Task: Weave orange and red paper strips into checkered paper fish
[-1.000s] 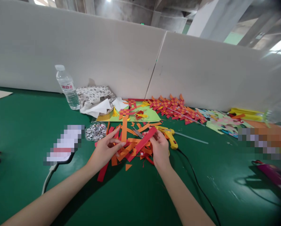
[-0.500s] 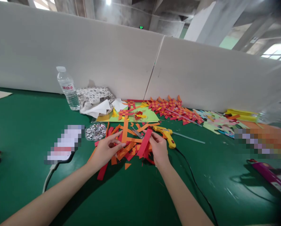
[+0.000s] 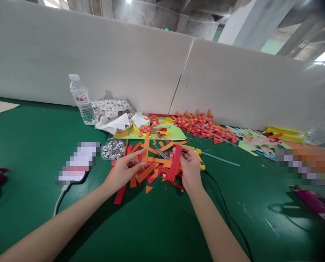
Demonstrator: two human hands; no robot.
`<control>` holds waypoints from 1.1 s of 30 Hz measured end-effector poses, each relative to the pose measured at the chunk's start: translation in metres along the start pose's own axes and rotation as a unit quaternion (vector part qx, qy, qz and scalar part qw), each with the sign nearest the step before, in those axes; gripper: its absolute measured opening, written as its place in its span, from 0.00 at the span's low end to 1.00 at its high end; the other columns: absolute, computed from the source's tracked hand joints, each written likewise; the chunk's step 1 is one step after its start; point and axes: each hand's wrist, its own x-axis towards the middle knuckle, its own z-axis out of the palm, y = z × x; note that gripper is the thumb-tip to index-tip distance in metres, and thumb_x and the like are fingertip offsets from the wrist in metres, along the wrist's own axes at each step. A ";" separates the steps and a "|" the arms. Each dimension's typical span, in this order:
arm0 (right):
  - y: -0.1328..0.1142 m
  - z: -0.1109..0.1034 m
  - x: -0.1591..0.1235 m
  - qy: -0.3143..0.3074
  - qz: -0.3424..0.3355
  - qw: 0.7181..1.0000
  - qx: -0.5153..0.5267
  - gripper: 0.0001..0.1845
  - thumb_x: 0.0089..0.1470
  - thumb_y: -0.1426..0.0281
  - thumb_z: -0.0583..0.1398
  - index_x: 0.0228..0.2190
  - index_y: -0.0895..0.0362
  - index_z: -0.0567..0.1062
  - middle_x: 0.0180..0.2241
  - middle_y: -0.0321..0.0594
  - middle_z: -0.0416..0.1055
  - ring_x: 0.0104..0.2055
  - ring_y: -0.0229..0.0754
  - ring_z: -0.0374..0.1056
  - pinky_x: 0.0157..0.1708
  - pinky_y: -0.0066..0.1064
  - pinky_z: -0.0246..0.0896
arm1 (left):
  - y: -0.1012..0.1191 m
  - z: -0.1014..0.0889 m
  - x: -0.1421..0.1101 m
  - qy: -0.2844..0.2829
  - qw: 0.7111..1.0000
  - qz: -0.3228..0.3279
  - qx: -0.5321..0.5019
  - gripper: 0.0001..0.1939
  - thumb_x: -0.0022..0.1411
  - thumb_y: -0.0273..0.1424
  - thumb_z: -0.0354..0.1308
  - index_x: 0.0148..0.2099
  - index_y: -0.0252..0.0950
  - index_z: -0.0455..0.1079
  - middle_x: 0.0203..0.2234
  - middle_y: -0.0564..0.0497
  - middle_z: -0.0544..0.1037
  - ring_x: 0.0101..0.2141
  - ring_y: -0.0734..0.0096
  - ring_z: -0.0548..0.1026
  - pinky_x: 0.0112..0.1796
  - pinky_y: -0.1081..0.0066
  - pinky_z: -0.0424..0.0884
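Note:
My left hand is closed, with thumb and forefinger pinching the lower end of an orange paper strip that points away from me. In my right hand a red paper strip stands tilted, gripped between thumb and fingers. Beneath and between both hands lies a heap of loose orange and red paper strips. The scissors rest on this heap, blades showing, their red handle partly hidden by my right hand. Just behind that hand is a yellow glue gun, partly covered, with a clear glue stick.
Behind the heap, woven red-and-orange paper fish are piled beside a green sheet. Leftward are a dish of googly eyes, a water bottle, a patterned cloth bag and a blurred-out phone. A black cord runs rightward.
My right hand has moved a little to the right with the red strip, away from the left hand, covering more of the glue gun. My left hand keeps its pinch; the view has shifted slightly.

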 end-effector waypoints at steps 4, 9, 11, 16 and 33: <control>0.005 -0.002 0.000 0.029 -0.015 0.997 -0.070 0.11 0.33 0.66 0.68 0.22 0.58 0.75 0.20 0.33 0.71 0.24 0.37 0.65 0.26 0.29 0.62 | -0.001 0.000 0.001 0.014 1.000 -0.021 -0.011 0.32 0.55 0.38 0.57 0.60 0.39 0.57 0.27 0.53 0.76 0.17 0.78 0.68 0.22 0.74 0.68; 0.002 -0.012 0.009 0.113 -0.026 0.992 -0.056 0.11 0.33 0.66 0.67 0.23 0.58 0.75 0.17 0.30 0.67 0.19 0.31 0.57 0.20 0.25 0.54 | -0.001 -0.001 0.001 0.014 1.000 -0.006 0.021 0.25 0.55 0.38 0.57 0.55 0.37 0.66 0.27 0.53 0.76 0.17 0.78 0.70 0.23 0.73 0.69; -0.002 -0.016 0.012 0.132 -0.014 0.991 -0.014 0.11 0.34 0.66 0.66 0.24 0.58 0.75 0.16 0.28 0.65 0.17 0.29 0.55 0.18 0.24 0.51 | -0.001 -0.002 0.001 0.013 1.000 0.003 0.022 0.25 0.56 0.38 0.56 0.56 0.37 0.65 0.26 0.53 0.75 0.17 0.77 0.70 0.23 0.73 0.69; -0.007 -0.019 0.012 0.115 0.016 0.993 0.027 0.12 0.34 0.67 0.66 0.26 0.57 0.75 0.19 0.30 0.69 0.20 0.31 0.60 0.19 0.23 0.53 | -0.002 0.000 0.000 0.000 1.000 0.008 0.008 0.19 0.55 0.37 0.57 0.49 0.35 0.69 0.28 0.51 0.76 0.17 0.78 0.69 0.23 0.74 0.70; 0.012 0.000 -0.004 -0.096 0.104 0.989 -0.029 0.15 0.41 0.62 0.64 0.33 0.55 0.75 0.25 0.34 0.74 0.25 0.40 0.69 0.26 0.29 0.62 | 0.000 0.002 0.000 -0.005 1.000 0.006 0.019 0.13 0.58 0.41 0.53 0.38 0.37 0.70 0.22 0.56 0.71 0.19 0.76 0.68 0.24 0.74 0.65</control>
